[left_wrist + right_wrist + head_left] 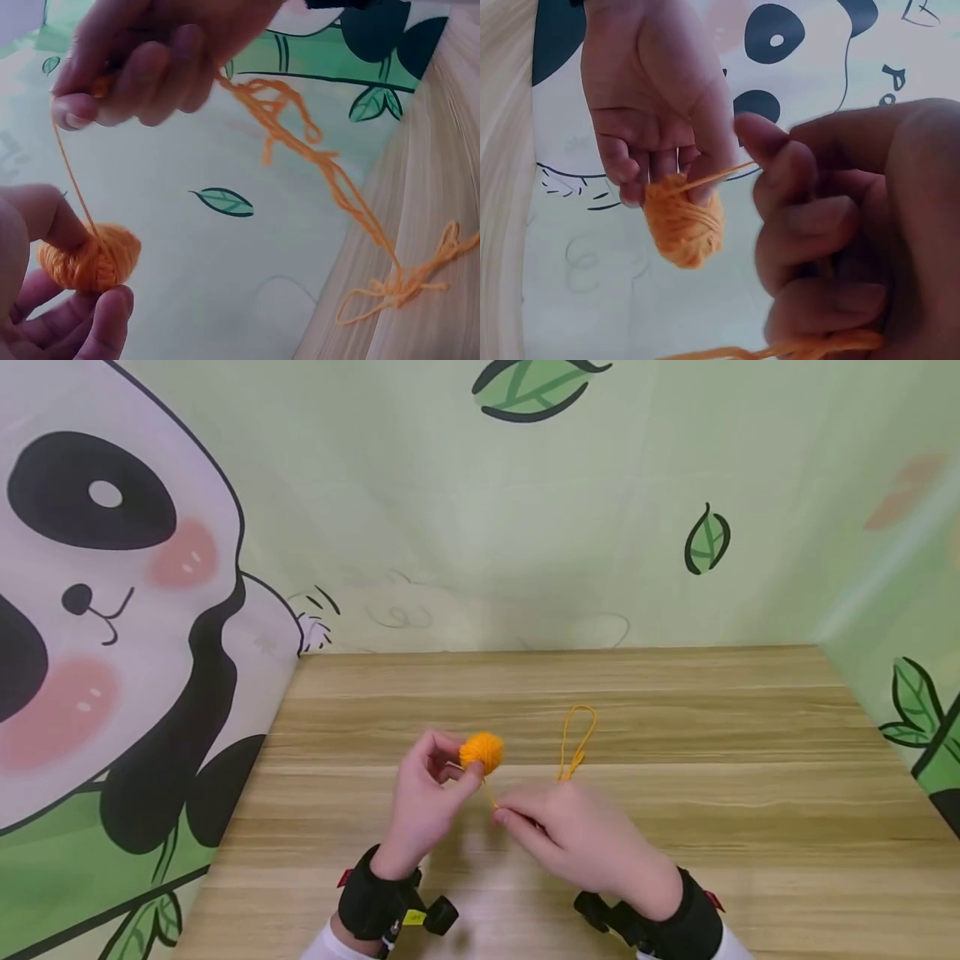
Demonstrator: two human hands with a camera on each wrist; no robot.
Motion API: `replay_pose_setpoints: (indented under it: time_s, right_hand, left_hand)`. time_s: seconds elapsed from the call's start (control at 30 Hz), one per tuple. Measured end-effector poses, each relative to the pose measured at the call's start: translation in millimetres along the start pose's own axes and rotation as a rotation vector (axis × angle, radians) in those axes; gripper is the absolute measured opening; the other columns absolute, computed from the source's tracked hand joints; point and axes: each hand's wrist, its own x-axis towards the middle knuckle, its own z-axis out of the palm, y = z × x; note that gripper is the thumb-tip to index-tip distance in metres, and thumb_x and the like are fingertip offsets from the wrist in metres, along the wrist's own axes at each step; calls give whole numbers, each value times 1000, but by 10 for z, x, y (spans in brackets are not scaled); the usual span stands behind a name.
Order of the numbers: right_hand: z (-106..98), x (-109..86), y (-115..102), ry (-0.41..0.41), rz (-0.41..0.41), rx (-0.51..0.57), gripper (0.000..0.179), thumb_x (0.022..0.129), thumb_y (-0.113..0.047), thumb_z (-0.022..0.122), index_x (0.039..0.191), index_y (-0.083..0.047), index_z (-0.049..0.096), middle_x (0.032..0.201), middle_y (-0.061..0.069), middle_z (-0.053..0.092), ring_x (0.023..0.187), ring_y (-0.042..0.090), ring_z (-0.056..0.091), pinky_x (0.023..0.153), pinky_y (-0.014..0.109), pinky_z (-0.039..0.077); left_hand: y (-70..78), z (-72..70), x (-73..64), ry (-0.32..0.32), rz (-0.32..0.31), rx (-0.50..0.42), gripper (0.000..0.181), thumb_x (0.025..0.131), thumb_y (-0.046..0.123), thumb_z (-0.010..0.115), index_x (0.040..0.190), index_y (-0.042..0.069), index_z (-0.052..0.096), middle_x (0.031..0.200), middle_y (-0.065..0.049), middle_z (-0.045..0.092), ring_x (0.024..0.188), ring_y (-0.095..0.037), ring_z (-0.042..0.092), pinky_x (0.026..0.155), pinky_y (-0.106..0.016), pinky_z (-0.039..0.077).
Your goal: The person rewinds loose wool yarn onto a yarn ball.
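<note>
A small orange ball of yarn [482, 752] sits between the thumb and fingers of my left hand [430, 797], held above the table. From the ball a short taut strand [69, 161] runs to my right hand [592, 839], which pinches it between thumb and forefinger. The other right fingers curl over more of the yarn, and a tangled length [330, 176] trails out of that hand down to the tabletop. In the right wrist view the ball [684, 229] shows its wound strands, with the left thumb pressed against it.
Beyond the right hand, a loop of loose yarn [579, 735] lies on the wooden table [735, 735]. Behind the table rises a pale green backdrop [450, 527] with printed leaves and a panda. Each wrist wears a black strap [378, 893] with a small camera.
</note>
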Motion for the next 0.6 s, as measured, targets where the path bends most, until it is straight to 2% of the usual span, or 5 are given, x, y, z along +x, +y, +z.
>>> replay_pose_setpoints:
  time_s: [0.17, 0.27, 0.4, 0.47, 0.6]
  right_hand:
    - [-43, -16, 52, 146, 28, -14, 10, 98, -13, 60, 97, -17, 70, 81, -11, 61, 61, 1, 44, 51, 18, 43]
    - [-61, -17, 81, 214, 73, -61, 10, 97, -14, 61, 98, -15, 71, 88, -8, 66, 60, 2, 45, 49, 20, 44]
    - [-74, -8, 103, 254, 126, -103, 11, 98, -17, 61, 98, -16, 72, 91, -7, 68, 59, 2, 46, 46, 21, 43]
    - [-69, -1, 111, 263, 143, -107, 12, 98, -17, 61, 98, -17, 73, 92, -8, 69, 59, 2, 47, 46, 21, 44]
    - [-58, 10, 126, 274, 161, -110, 11, 97, -17, 62, 97, -17, 74, 92, -8, 70, 59, 3, 48, 46, 21, 44]
  left_hand:
    - [156, 20, -24, -115, 95, 74, 22, 77, -11, 70, 90, 0, 56, 97, -15, 64, 77, -23, 59, 64, -24, 54]
    - [120, 13, -39, -244, 143, 59, 26, 75, -12, 71, 88, 3, 54, 98, -12, 66, 76, -21, 59, 63, -26, 54]
    - [-15, -10, -51, -385, 176, -24, 29, 76, -9, 73, 88, 7, 52, 101, -10, 67, 78, -22, 60, 63, -31, 56]
    - [-67, -26, -53, -415, 176, -64, 28, 78, -6, 73, 88, 9, 51, 103, -9, 67, 80, -23, 61, 65, -31, 57]
    - [-76, -45, -59, -428, 161, -109, 26, 79, -5, 72, 87, 8, 50, 104, -11, 67, 82, -26, 62, 69, -27, 58]
